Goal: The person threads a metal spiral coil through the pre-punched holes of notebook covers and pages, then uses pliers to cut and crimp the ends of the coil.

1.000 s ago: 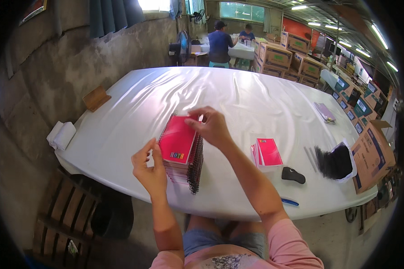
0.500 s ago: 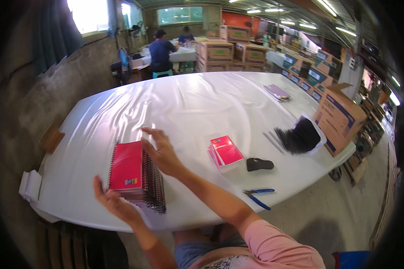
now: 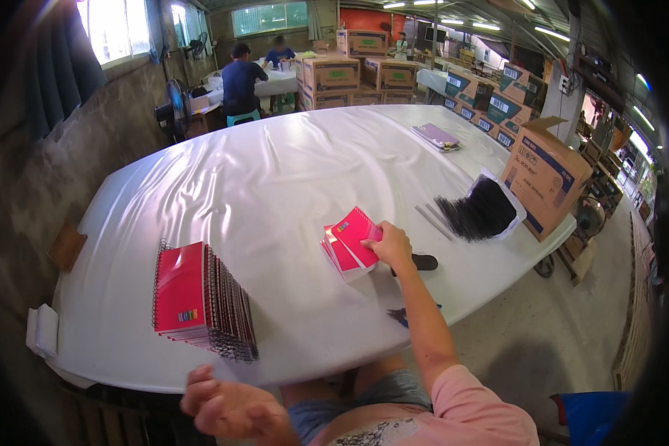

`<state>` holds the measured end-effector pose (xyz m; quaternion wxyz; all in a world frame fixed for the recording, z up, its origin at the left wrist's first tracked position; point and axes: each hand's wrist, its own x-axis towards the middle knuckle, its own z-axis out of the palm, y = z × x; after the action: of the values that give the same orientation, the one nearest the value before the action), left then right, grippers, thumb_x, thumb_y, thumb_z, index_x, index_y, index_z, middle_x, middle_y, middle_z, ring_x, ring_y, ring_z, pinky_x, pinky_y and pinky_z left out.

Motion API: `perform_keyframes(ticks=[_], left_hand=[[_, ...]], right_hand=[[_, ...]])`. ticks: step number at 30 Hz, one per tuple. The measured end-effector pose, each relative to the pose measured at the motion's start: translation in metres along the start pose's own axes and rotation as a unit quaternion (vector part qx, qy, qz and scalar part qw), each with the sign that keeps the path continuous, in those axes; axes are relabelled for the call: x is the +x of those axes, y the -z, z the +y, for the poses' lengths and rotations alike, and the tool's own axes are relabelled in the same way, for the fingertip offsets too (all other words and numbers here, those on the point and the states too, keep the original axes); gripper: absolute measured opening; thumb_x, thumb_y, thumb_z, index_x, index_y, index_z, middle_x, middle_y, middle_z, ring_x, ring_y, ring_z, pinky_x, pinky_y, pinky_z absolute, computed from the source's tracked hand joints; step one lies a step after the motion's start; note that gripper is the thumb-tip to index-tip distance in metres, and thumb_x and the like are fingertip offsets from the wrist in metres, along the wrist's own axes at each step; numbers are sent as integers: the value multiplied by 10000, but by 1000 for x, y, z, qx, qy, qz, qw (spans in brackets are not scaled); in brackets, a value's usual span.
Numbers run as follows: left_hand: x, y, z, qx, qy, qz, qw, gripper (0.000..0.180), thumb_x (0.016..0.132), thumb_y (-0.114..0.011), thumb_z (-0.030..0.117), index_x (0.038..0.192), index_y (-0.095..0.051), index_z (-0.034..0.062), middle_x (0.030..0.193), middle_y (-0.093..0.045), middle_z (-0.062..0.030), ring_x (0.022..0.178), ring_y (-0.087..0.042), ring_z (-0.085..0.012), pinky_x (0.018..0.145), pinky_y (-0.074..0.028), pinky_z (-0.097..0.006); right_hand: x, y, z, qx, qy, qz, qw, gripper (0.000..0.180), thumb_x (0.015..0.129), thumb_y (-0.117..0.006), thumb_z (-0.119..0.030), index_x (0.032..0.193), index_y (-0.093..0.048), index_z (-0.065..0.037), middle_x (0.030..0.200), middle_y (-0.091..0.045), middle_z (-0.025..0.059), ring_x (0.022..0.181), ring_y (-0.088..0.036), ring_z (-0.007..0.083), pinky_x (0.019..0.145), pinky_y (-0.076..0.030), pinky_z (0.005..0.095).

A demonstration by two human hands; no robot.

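Pink-covered notebooks lie in a small loose pile at the centre of the frame, on the white sheet-covered tabletop. Our right hand rests on the pile's right edge, fingers curled over the top notebook, which is lifted at a tilt above the others. Our left hand sits low at the bottom of the frame, off the tabletop's near edge, fingers loosely spread and holding nothing.

To the lower left of the pile, well apart from it, we see a tall stack of red spiral-bound notebooks, its black wire coils fanned along the right side and near end. Just right of our right hand lies a small dark object, and below our forearm a blue-handled tool is partly hidden. Further right, a bundle of black wire binding coils rests on a white bag, with a few loose coils beside it. An open brown cardboard box stands at the right edge of the tabletop. A flat purple stack lies in the upper right of the tabletop. In the upper left of the frame, a person in a dark blue shirt sits at another table.
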<state>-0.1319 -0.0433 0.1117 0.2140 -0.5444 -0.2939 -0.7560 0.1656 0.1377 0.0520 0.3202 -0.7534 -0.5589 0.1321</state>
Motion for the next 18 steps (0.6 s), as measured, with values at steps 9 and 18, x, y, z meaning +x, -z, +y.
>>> perform_keyframes(ticks=[9, 18], left_hand=[[-84, -97, 43, 95, 27, -427, 899, 312, 790, -656, 407, 906, -609, 120, 875, -562, -68, 1022, -535, -244, 1031, -171, -573], [-139, -126, 21, 99, 102, -451, 881, 510, 608, -743, 565, 760, -566, 111, 888, -533, -32, 1042, -476, -243, 975, -151, -653]], right_hand=[[-109, 17, -1, 14, 284, -103, 953, 228, 748, -683, -134, 952, -591, -93, 915, -637, 168, 837, -613, 348, 693, -483, 400], [64, 73, 132, 65, 99, 76, 990, 476, 733, -745, -256, 1140, -595, -60, 969, -656, 167, 914, -629, 310, 791, -492, 374]])
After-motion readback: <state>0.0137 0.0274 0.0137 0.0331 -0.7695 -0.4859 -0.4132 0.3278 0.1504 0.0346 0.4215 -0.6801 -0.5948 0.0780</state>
